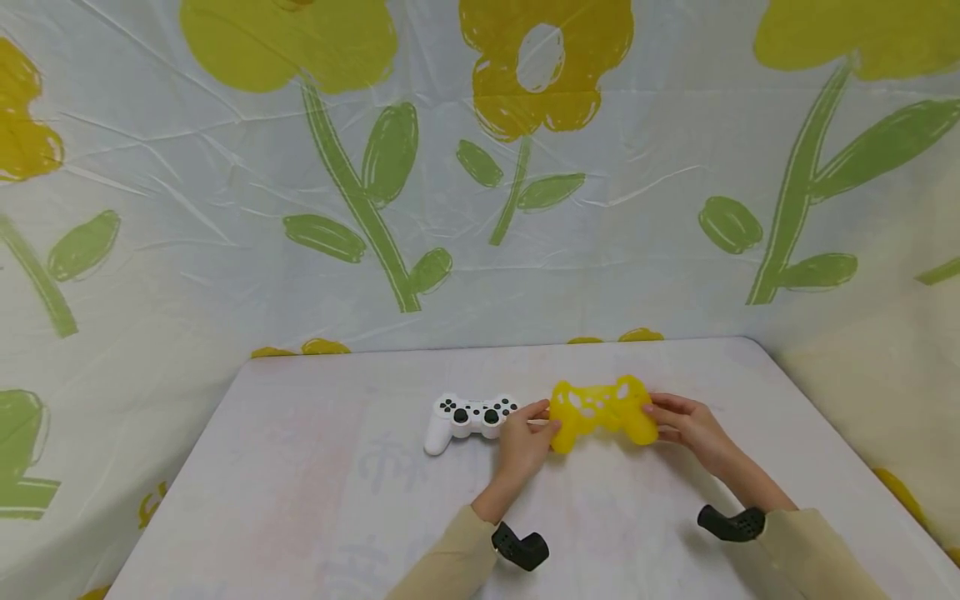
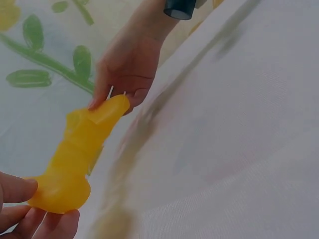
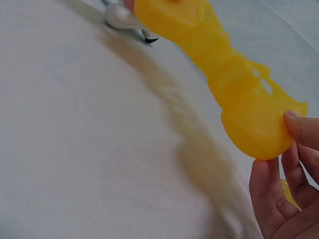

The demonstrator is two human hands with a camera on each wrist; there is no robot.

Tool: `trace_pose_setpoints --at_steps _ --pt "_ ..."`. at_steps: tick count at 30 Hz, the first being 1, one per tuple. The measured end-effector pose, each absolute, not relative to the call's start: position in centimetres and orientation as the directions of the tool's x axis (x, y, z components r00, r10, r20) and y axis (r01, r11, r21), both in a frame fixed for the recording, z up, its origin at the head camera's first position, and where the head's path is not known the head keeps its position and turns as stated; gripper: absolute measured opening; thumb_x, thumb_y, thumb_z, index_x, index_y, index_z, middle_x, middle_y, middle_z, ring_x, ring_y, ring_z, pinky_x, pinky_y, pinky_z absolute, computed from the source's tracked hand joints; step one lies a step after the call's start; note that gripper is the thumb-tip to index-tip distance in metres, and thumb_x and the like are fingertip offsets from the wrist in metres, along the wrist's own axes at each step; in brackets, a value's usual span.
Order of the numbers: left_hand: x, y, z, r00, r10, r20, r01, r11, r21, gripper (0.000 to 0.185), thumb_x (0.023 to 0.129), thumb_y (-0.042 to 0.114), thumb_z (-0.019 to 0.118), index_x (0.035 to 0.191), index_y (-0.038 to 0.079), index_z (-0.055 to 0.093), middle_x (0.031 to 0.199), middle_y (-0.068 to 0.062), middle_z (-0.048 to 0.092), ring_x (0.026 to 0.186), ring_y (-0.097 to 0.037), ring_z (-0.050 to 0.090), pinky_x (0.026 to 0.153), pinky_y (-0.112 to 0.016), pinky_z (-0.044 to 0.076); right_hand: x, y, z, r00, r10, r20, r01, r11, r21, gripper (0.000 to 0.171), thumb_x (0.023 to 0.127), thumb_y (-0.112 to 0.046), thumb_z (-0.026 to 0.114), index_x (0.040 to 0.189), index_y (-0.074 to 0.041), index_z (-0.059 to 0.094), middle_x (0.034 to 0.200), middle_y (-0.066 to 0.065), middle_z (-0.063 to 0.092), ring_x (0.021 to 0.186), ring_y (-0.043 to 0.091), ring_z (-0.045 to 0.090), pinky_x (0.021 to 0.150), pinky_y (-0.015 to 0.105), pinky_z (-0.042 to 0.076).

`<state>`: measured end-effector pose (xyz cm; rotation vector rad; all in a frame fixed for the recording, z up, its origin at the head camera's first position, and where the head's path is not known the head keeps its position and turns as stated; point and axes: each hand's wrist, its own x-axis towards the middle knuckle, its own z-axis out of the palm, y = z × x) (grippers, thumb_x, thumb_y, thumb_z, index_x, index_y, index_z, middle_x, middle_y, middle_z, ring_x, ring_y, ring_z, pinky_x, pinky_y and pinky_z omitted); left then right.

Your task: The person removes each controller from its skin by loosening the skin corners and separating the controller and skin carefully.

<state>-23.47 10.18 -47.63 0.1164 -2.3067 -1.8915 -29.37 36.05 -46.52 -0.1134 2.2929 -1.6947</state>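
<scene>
A yellow, soft-looking game controller cover (image 1: 600,408) is held above the table between both hands, its button openings showing. My left hand (image 1: 525,442) pinches its left grip end between thumb and fingers. On the other side, my right hand (image 1: 693,429) pinches the right grip end. In the right wrist view, the thumb of the right hand (image 3: 291,184) lies on the cover (image 3: 249,114), with fingers beneath. A white game controller (image 1: 467,419) with black sticks lies on the table just left of my left hand, which hides its right grip.
The pale table (image 1: 300,500) carries faint smudged marks. Behind it hangs a white cloth (image 1: 637,275) printed with yellow flowers and green stems, which also closes in the sides. A black wrist device (image 1: 521,548) sits on the left wrist, another (image 1: 731,525) on the right.
</scene>
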Motion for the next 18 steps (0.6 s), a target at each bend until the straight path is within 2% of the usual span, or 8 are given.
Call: trace_pose_setpoints --at_steps 9,18 --pt "-24.1 11.2 -48.0 -0.979 -0.187 0.082 0.031 0.259 0.965 0.039 0.084 0.007 0.071 0.122 0.000 0.064 0.099 -0.006 0.070 0.072 -0.006 0.063 0.057 -0.017 0.053 -30.0 36.7 -47.0 -0.957 -0.210 -0.200 0.117 0.353 -0.928 0.069 0.094 -0.034 0.062 0.141 0.008 0.037 0.104 -0.018 0.060 0.086 -0.002 0.059 0.079 0.022 0.055" --pt "-24.4 11.7 -48.3 -0.982 -0.147 0.116 0.051 0.387 0.921 0.038 0.085 0.007 0.070 0.122 0.002 0.064 0.098 -0.005 0.069 0.071 -0.004 0.062 0.059 -0.015 0.051 -30.1 37.4 -47.3 -0.960 -0.202 -0.191 0.090 0.423 -0.902 0.066 0.094 -0.036 0.061 0.140 0.007 0.040 0.105 -0.011 0.062 0.085 0.000 0.058 0.078 0.020 0.055"
